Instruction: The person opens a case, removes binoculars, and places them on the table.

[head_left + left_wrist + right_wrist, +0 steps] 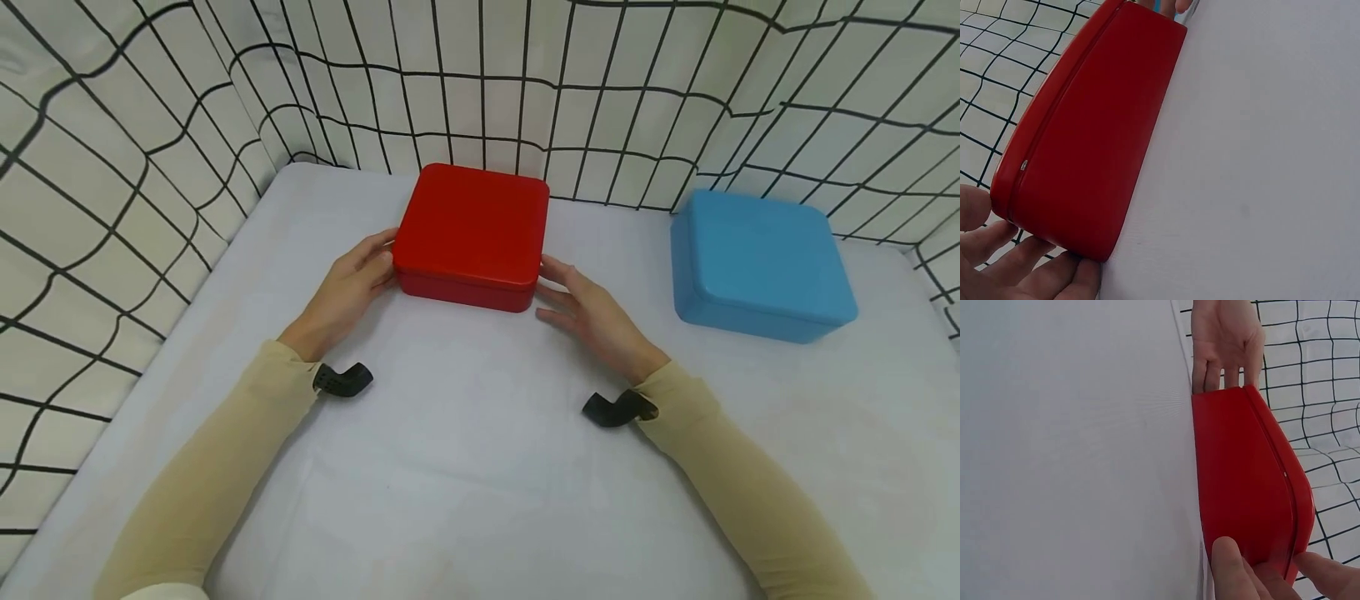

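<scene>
A red lidded box (474, 225) sits on the white surface near the back, one hand at each side of it. My left hand (345, 287) touches its left end with extended fingers; in the left wrist view several fingertips (1029, 250) line up along that end, with the thumb (974, 208) near the lid. On the opposite side, my right hand (596, 321) has its fingers spread at the box's right end. The right wrist view has one finger (1229, 556) overlapping the box's front face and another (1329, 572) by the lid edge.
A light blue lidded box (765, 262) stands at the right, close to the back. Black wire grid panels (480, 92) over pale cloth rise along the back and sides of the white surface (465, 433). A black curved piece (343, 380) sticks out from each cuff.
</scene>
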A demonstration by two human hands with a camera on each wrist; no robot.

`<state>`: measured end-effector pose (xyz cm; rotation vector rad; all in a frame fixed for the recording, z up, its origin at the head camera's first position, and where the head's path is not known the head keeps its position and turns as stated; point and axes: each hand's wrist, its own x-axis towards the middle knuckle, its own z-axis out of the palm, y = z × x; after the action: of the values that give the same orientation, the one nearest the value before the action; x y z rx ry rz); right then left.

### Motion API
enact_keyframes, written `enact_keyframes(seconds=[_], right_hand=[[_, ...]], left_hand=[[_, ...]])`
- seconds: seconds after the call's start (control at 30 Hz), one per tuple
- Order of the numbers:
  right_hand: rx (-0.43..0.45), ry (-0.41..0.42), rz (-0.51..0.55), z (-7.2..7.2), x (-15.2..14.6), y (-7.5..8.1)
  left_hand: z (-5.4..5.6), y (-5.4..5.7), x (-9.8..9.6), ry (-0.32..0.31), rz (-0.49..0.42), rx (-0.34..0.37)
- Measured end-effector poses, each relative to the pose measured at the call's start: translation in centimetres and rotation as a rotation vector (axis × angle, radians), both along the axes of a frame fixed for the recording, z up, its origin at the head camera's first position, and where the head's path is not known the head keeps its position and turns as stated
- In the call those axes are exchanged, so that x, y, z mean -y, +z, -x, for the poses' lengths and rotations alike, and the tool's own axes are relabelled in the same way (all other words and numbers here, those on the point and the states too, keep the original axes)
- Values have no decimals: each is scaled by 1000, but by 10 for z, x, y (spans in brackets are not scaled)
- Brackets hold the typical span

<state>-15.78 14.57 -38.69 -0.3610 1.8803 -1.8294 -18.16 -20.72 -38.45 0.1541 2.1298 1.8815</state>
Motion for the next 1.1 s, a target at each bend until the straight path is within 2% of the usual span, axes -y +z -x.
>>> enact_keyframes(seconds=[0.13, 0.4, 0.83, 1.1], right_hand=[[-22, 1, -10, -3, 2, -1], [17, -30, 20, -14, 6, -1], [21, -8, -8, -35, 10, 6], [22, -30, -33, -52, 13, 7]], left_hand=[[-2, 2, 0, 37, 59, 11], [-7, 8, 1, 68, 91, 56], [-24, 16, 10, 51, 170, 76], [-35, 16, 9, 34, 197, 83]])
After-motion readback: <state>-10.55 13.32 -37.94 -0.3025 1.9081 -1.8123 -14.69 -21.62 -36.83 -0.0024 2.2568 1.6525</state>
